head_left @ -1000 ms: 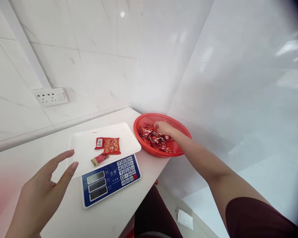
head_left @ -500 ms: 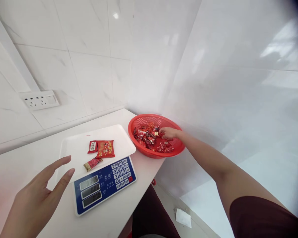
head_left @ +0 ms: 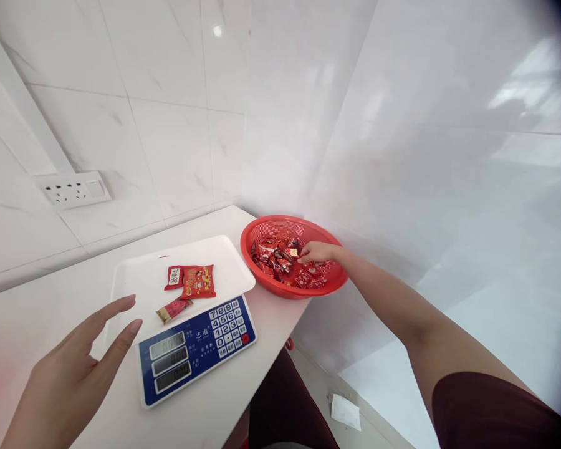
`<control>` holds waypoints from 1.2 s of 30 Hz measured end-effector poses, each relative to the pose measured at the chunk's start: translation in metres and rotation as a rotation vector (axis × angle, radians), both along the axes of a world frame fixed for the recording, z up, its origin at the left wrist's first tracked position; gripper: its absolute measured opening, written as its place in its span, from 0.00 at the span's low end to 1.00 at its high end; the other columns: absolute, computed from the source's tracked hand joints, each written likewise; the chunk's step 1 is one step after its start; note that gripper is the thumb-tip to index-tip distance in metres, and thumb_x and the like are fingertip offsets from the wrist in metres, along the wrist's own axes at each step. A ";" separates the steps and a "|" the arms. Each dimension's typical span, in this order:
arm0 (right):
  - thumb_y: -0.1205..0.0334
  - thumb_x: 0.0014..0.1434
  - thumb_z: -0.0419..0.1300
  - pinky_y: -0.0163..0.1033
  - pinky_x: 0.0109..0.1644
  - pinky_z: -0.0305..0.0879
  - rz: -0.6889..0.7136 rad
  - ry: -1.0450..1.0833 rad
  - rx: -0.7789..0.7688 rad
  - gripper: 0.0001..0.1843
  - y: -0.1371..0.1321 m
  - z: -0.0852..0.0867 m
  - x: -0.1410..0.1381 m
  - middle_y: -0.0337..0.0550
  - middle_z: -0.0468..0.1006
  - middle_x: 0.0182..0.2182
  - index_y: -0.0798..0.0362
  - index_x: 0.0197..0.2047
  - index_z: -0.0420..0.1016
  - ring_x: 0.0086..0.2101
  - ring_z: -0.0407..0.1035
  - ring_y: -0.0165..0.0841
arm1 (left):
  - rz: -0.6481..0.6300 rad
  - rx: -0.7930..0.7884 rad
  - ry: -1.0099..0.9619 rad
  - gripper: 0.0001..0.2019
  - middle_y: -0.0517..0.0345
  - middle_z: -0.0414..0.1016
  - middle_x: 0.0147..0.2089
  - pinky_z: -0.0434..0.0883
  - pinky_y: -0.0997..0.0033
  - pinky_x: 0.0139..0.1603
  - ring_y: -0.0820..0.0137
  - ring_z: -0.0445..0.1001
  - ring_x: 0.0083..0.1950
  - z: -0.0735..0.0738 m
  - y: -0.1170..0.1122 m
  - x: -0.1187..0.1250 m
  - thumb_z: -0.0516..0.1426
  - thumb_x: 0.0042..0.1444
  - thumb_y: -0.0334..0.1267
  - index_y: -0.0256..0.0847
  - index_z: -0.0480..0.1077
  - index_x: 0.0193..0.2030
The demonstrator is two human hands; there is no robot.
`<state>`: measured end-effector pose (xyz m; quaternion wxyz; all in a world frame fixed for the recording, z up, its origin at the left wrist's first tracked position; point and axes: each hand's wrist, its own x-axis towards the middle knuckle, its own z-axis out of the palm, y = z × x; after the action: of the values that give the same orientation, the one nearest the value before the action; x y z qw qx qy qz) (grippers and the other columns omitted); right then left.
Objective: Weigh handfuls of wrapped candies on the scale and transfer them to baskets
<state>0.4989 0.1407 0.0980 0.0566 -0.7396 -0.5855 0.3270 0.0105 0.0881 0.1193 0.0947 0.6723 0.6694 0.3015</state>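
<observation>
My left hand (head_left: 70, 368) hovers open at the left edge of the scale, thumb and forefinger apart with nothing between them. On the white pan of the digital scale (head_left: 196, 349) lie a large red snack packet (head_left: 199, 282), a smaller red packet (head_left: 173, 278) and a red-and-gold wrapped piece (head_left: 172, 310). My right hand (head_left: 318, 251) reaches into a red plastic basket (head_left: 280, 288), fingers pinched together over the wrapped sweets (head_left: 284, 262). What is between those fingertips, if anything, is too small to make out.
The scale and basket stand on a white table (head_left: 224, 405) pushed against tiled walls. A socket strip (head_left: 75, 189) is fixed to the left wall. Below the table's right edge, a white paper-like piece (head_left: 345, 411) lies on the floor.
My right hand's fingertips have shifted slightly to the left and downward among the sweets. My left hand and the packets on the scale look the same.
</observation>
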 end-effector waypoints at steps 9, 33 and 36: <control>0.53 0.56 0.59 0.33 0.30 0.66 -0.012 0.558 0.286 0.12 -0.006 0.041 -0.119 0.42 0.77 0.35 0.51 0.40 0.74 0.29 0.69 0.29 | -0.177 0.051 -0.031 0.20 0.59 0.74 0.53 0.71 0.68 0.31 0.75 0.67 0.20 0.016 -0.013 0.003 0.50 0.56 0.54 0.50 0.68 0.51; 0.62 0.58 0.58 0.45 0.58 0.63 0.346 0.616 0.275 0.31 0.029 0.035 -0.243 0.51 0.65 0.58 0.51 0.63 0.56 0.55 0.63 0.36 | -0.222 0.082 -0.117 0.19 0.59 0.73 0.54 0.69 0.74 0.27 0.66 0.75 0.46 0.021 -0.024 -0.001 0.50 0.58 0.51 0.49 0.66 0.54; 0.62 0.59 0.56 0.47 0.59 0.60 0.330 0.509 0.400 0.28 0.025 0.033 -0.239 0.51 0.67 0.57 0.50 0.62 0.58 0.56 0.63 0.37 | -0.214 0.097 -0.122 0.18 0.60 0.73 0.53 0.69 0.74 0.26 0.70 0.75 0.40 0.021 -0.025 -0.002 0.51 0.58 0.51 0.50 0.67 0.53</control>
<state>0.2600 0.1658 0.1307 0.2907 -0.5044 -0.7165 0.3844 0.0088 0.0635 0.1403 0.1340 0.7242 0.5715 0.3619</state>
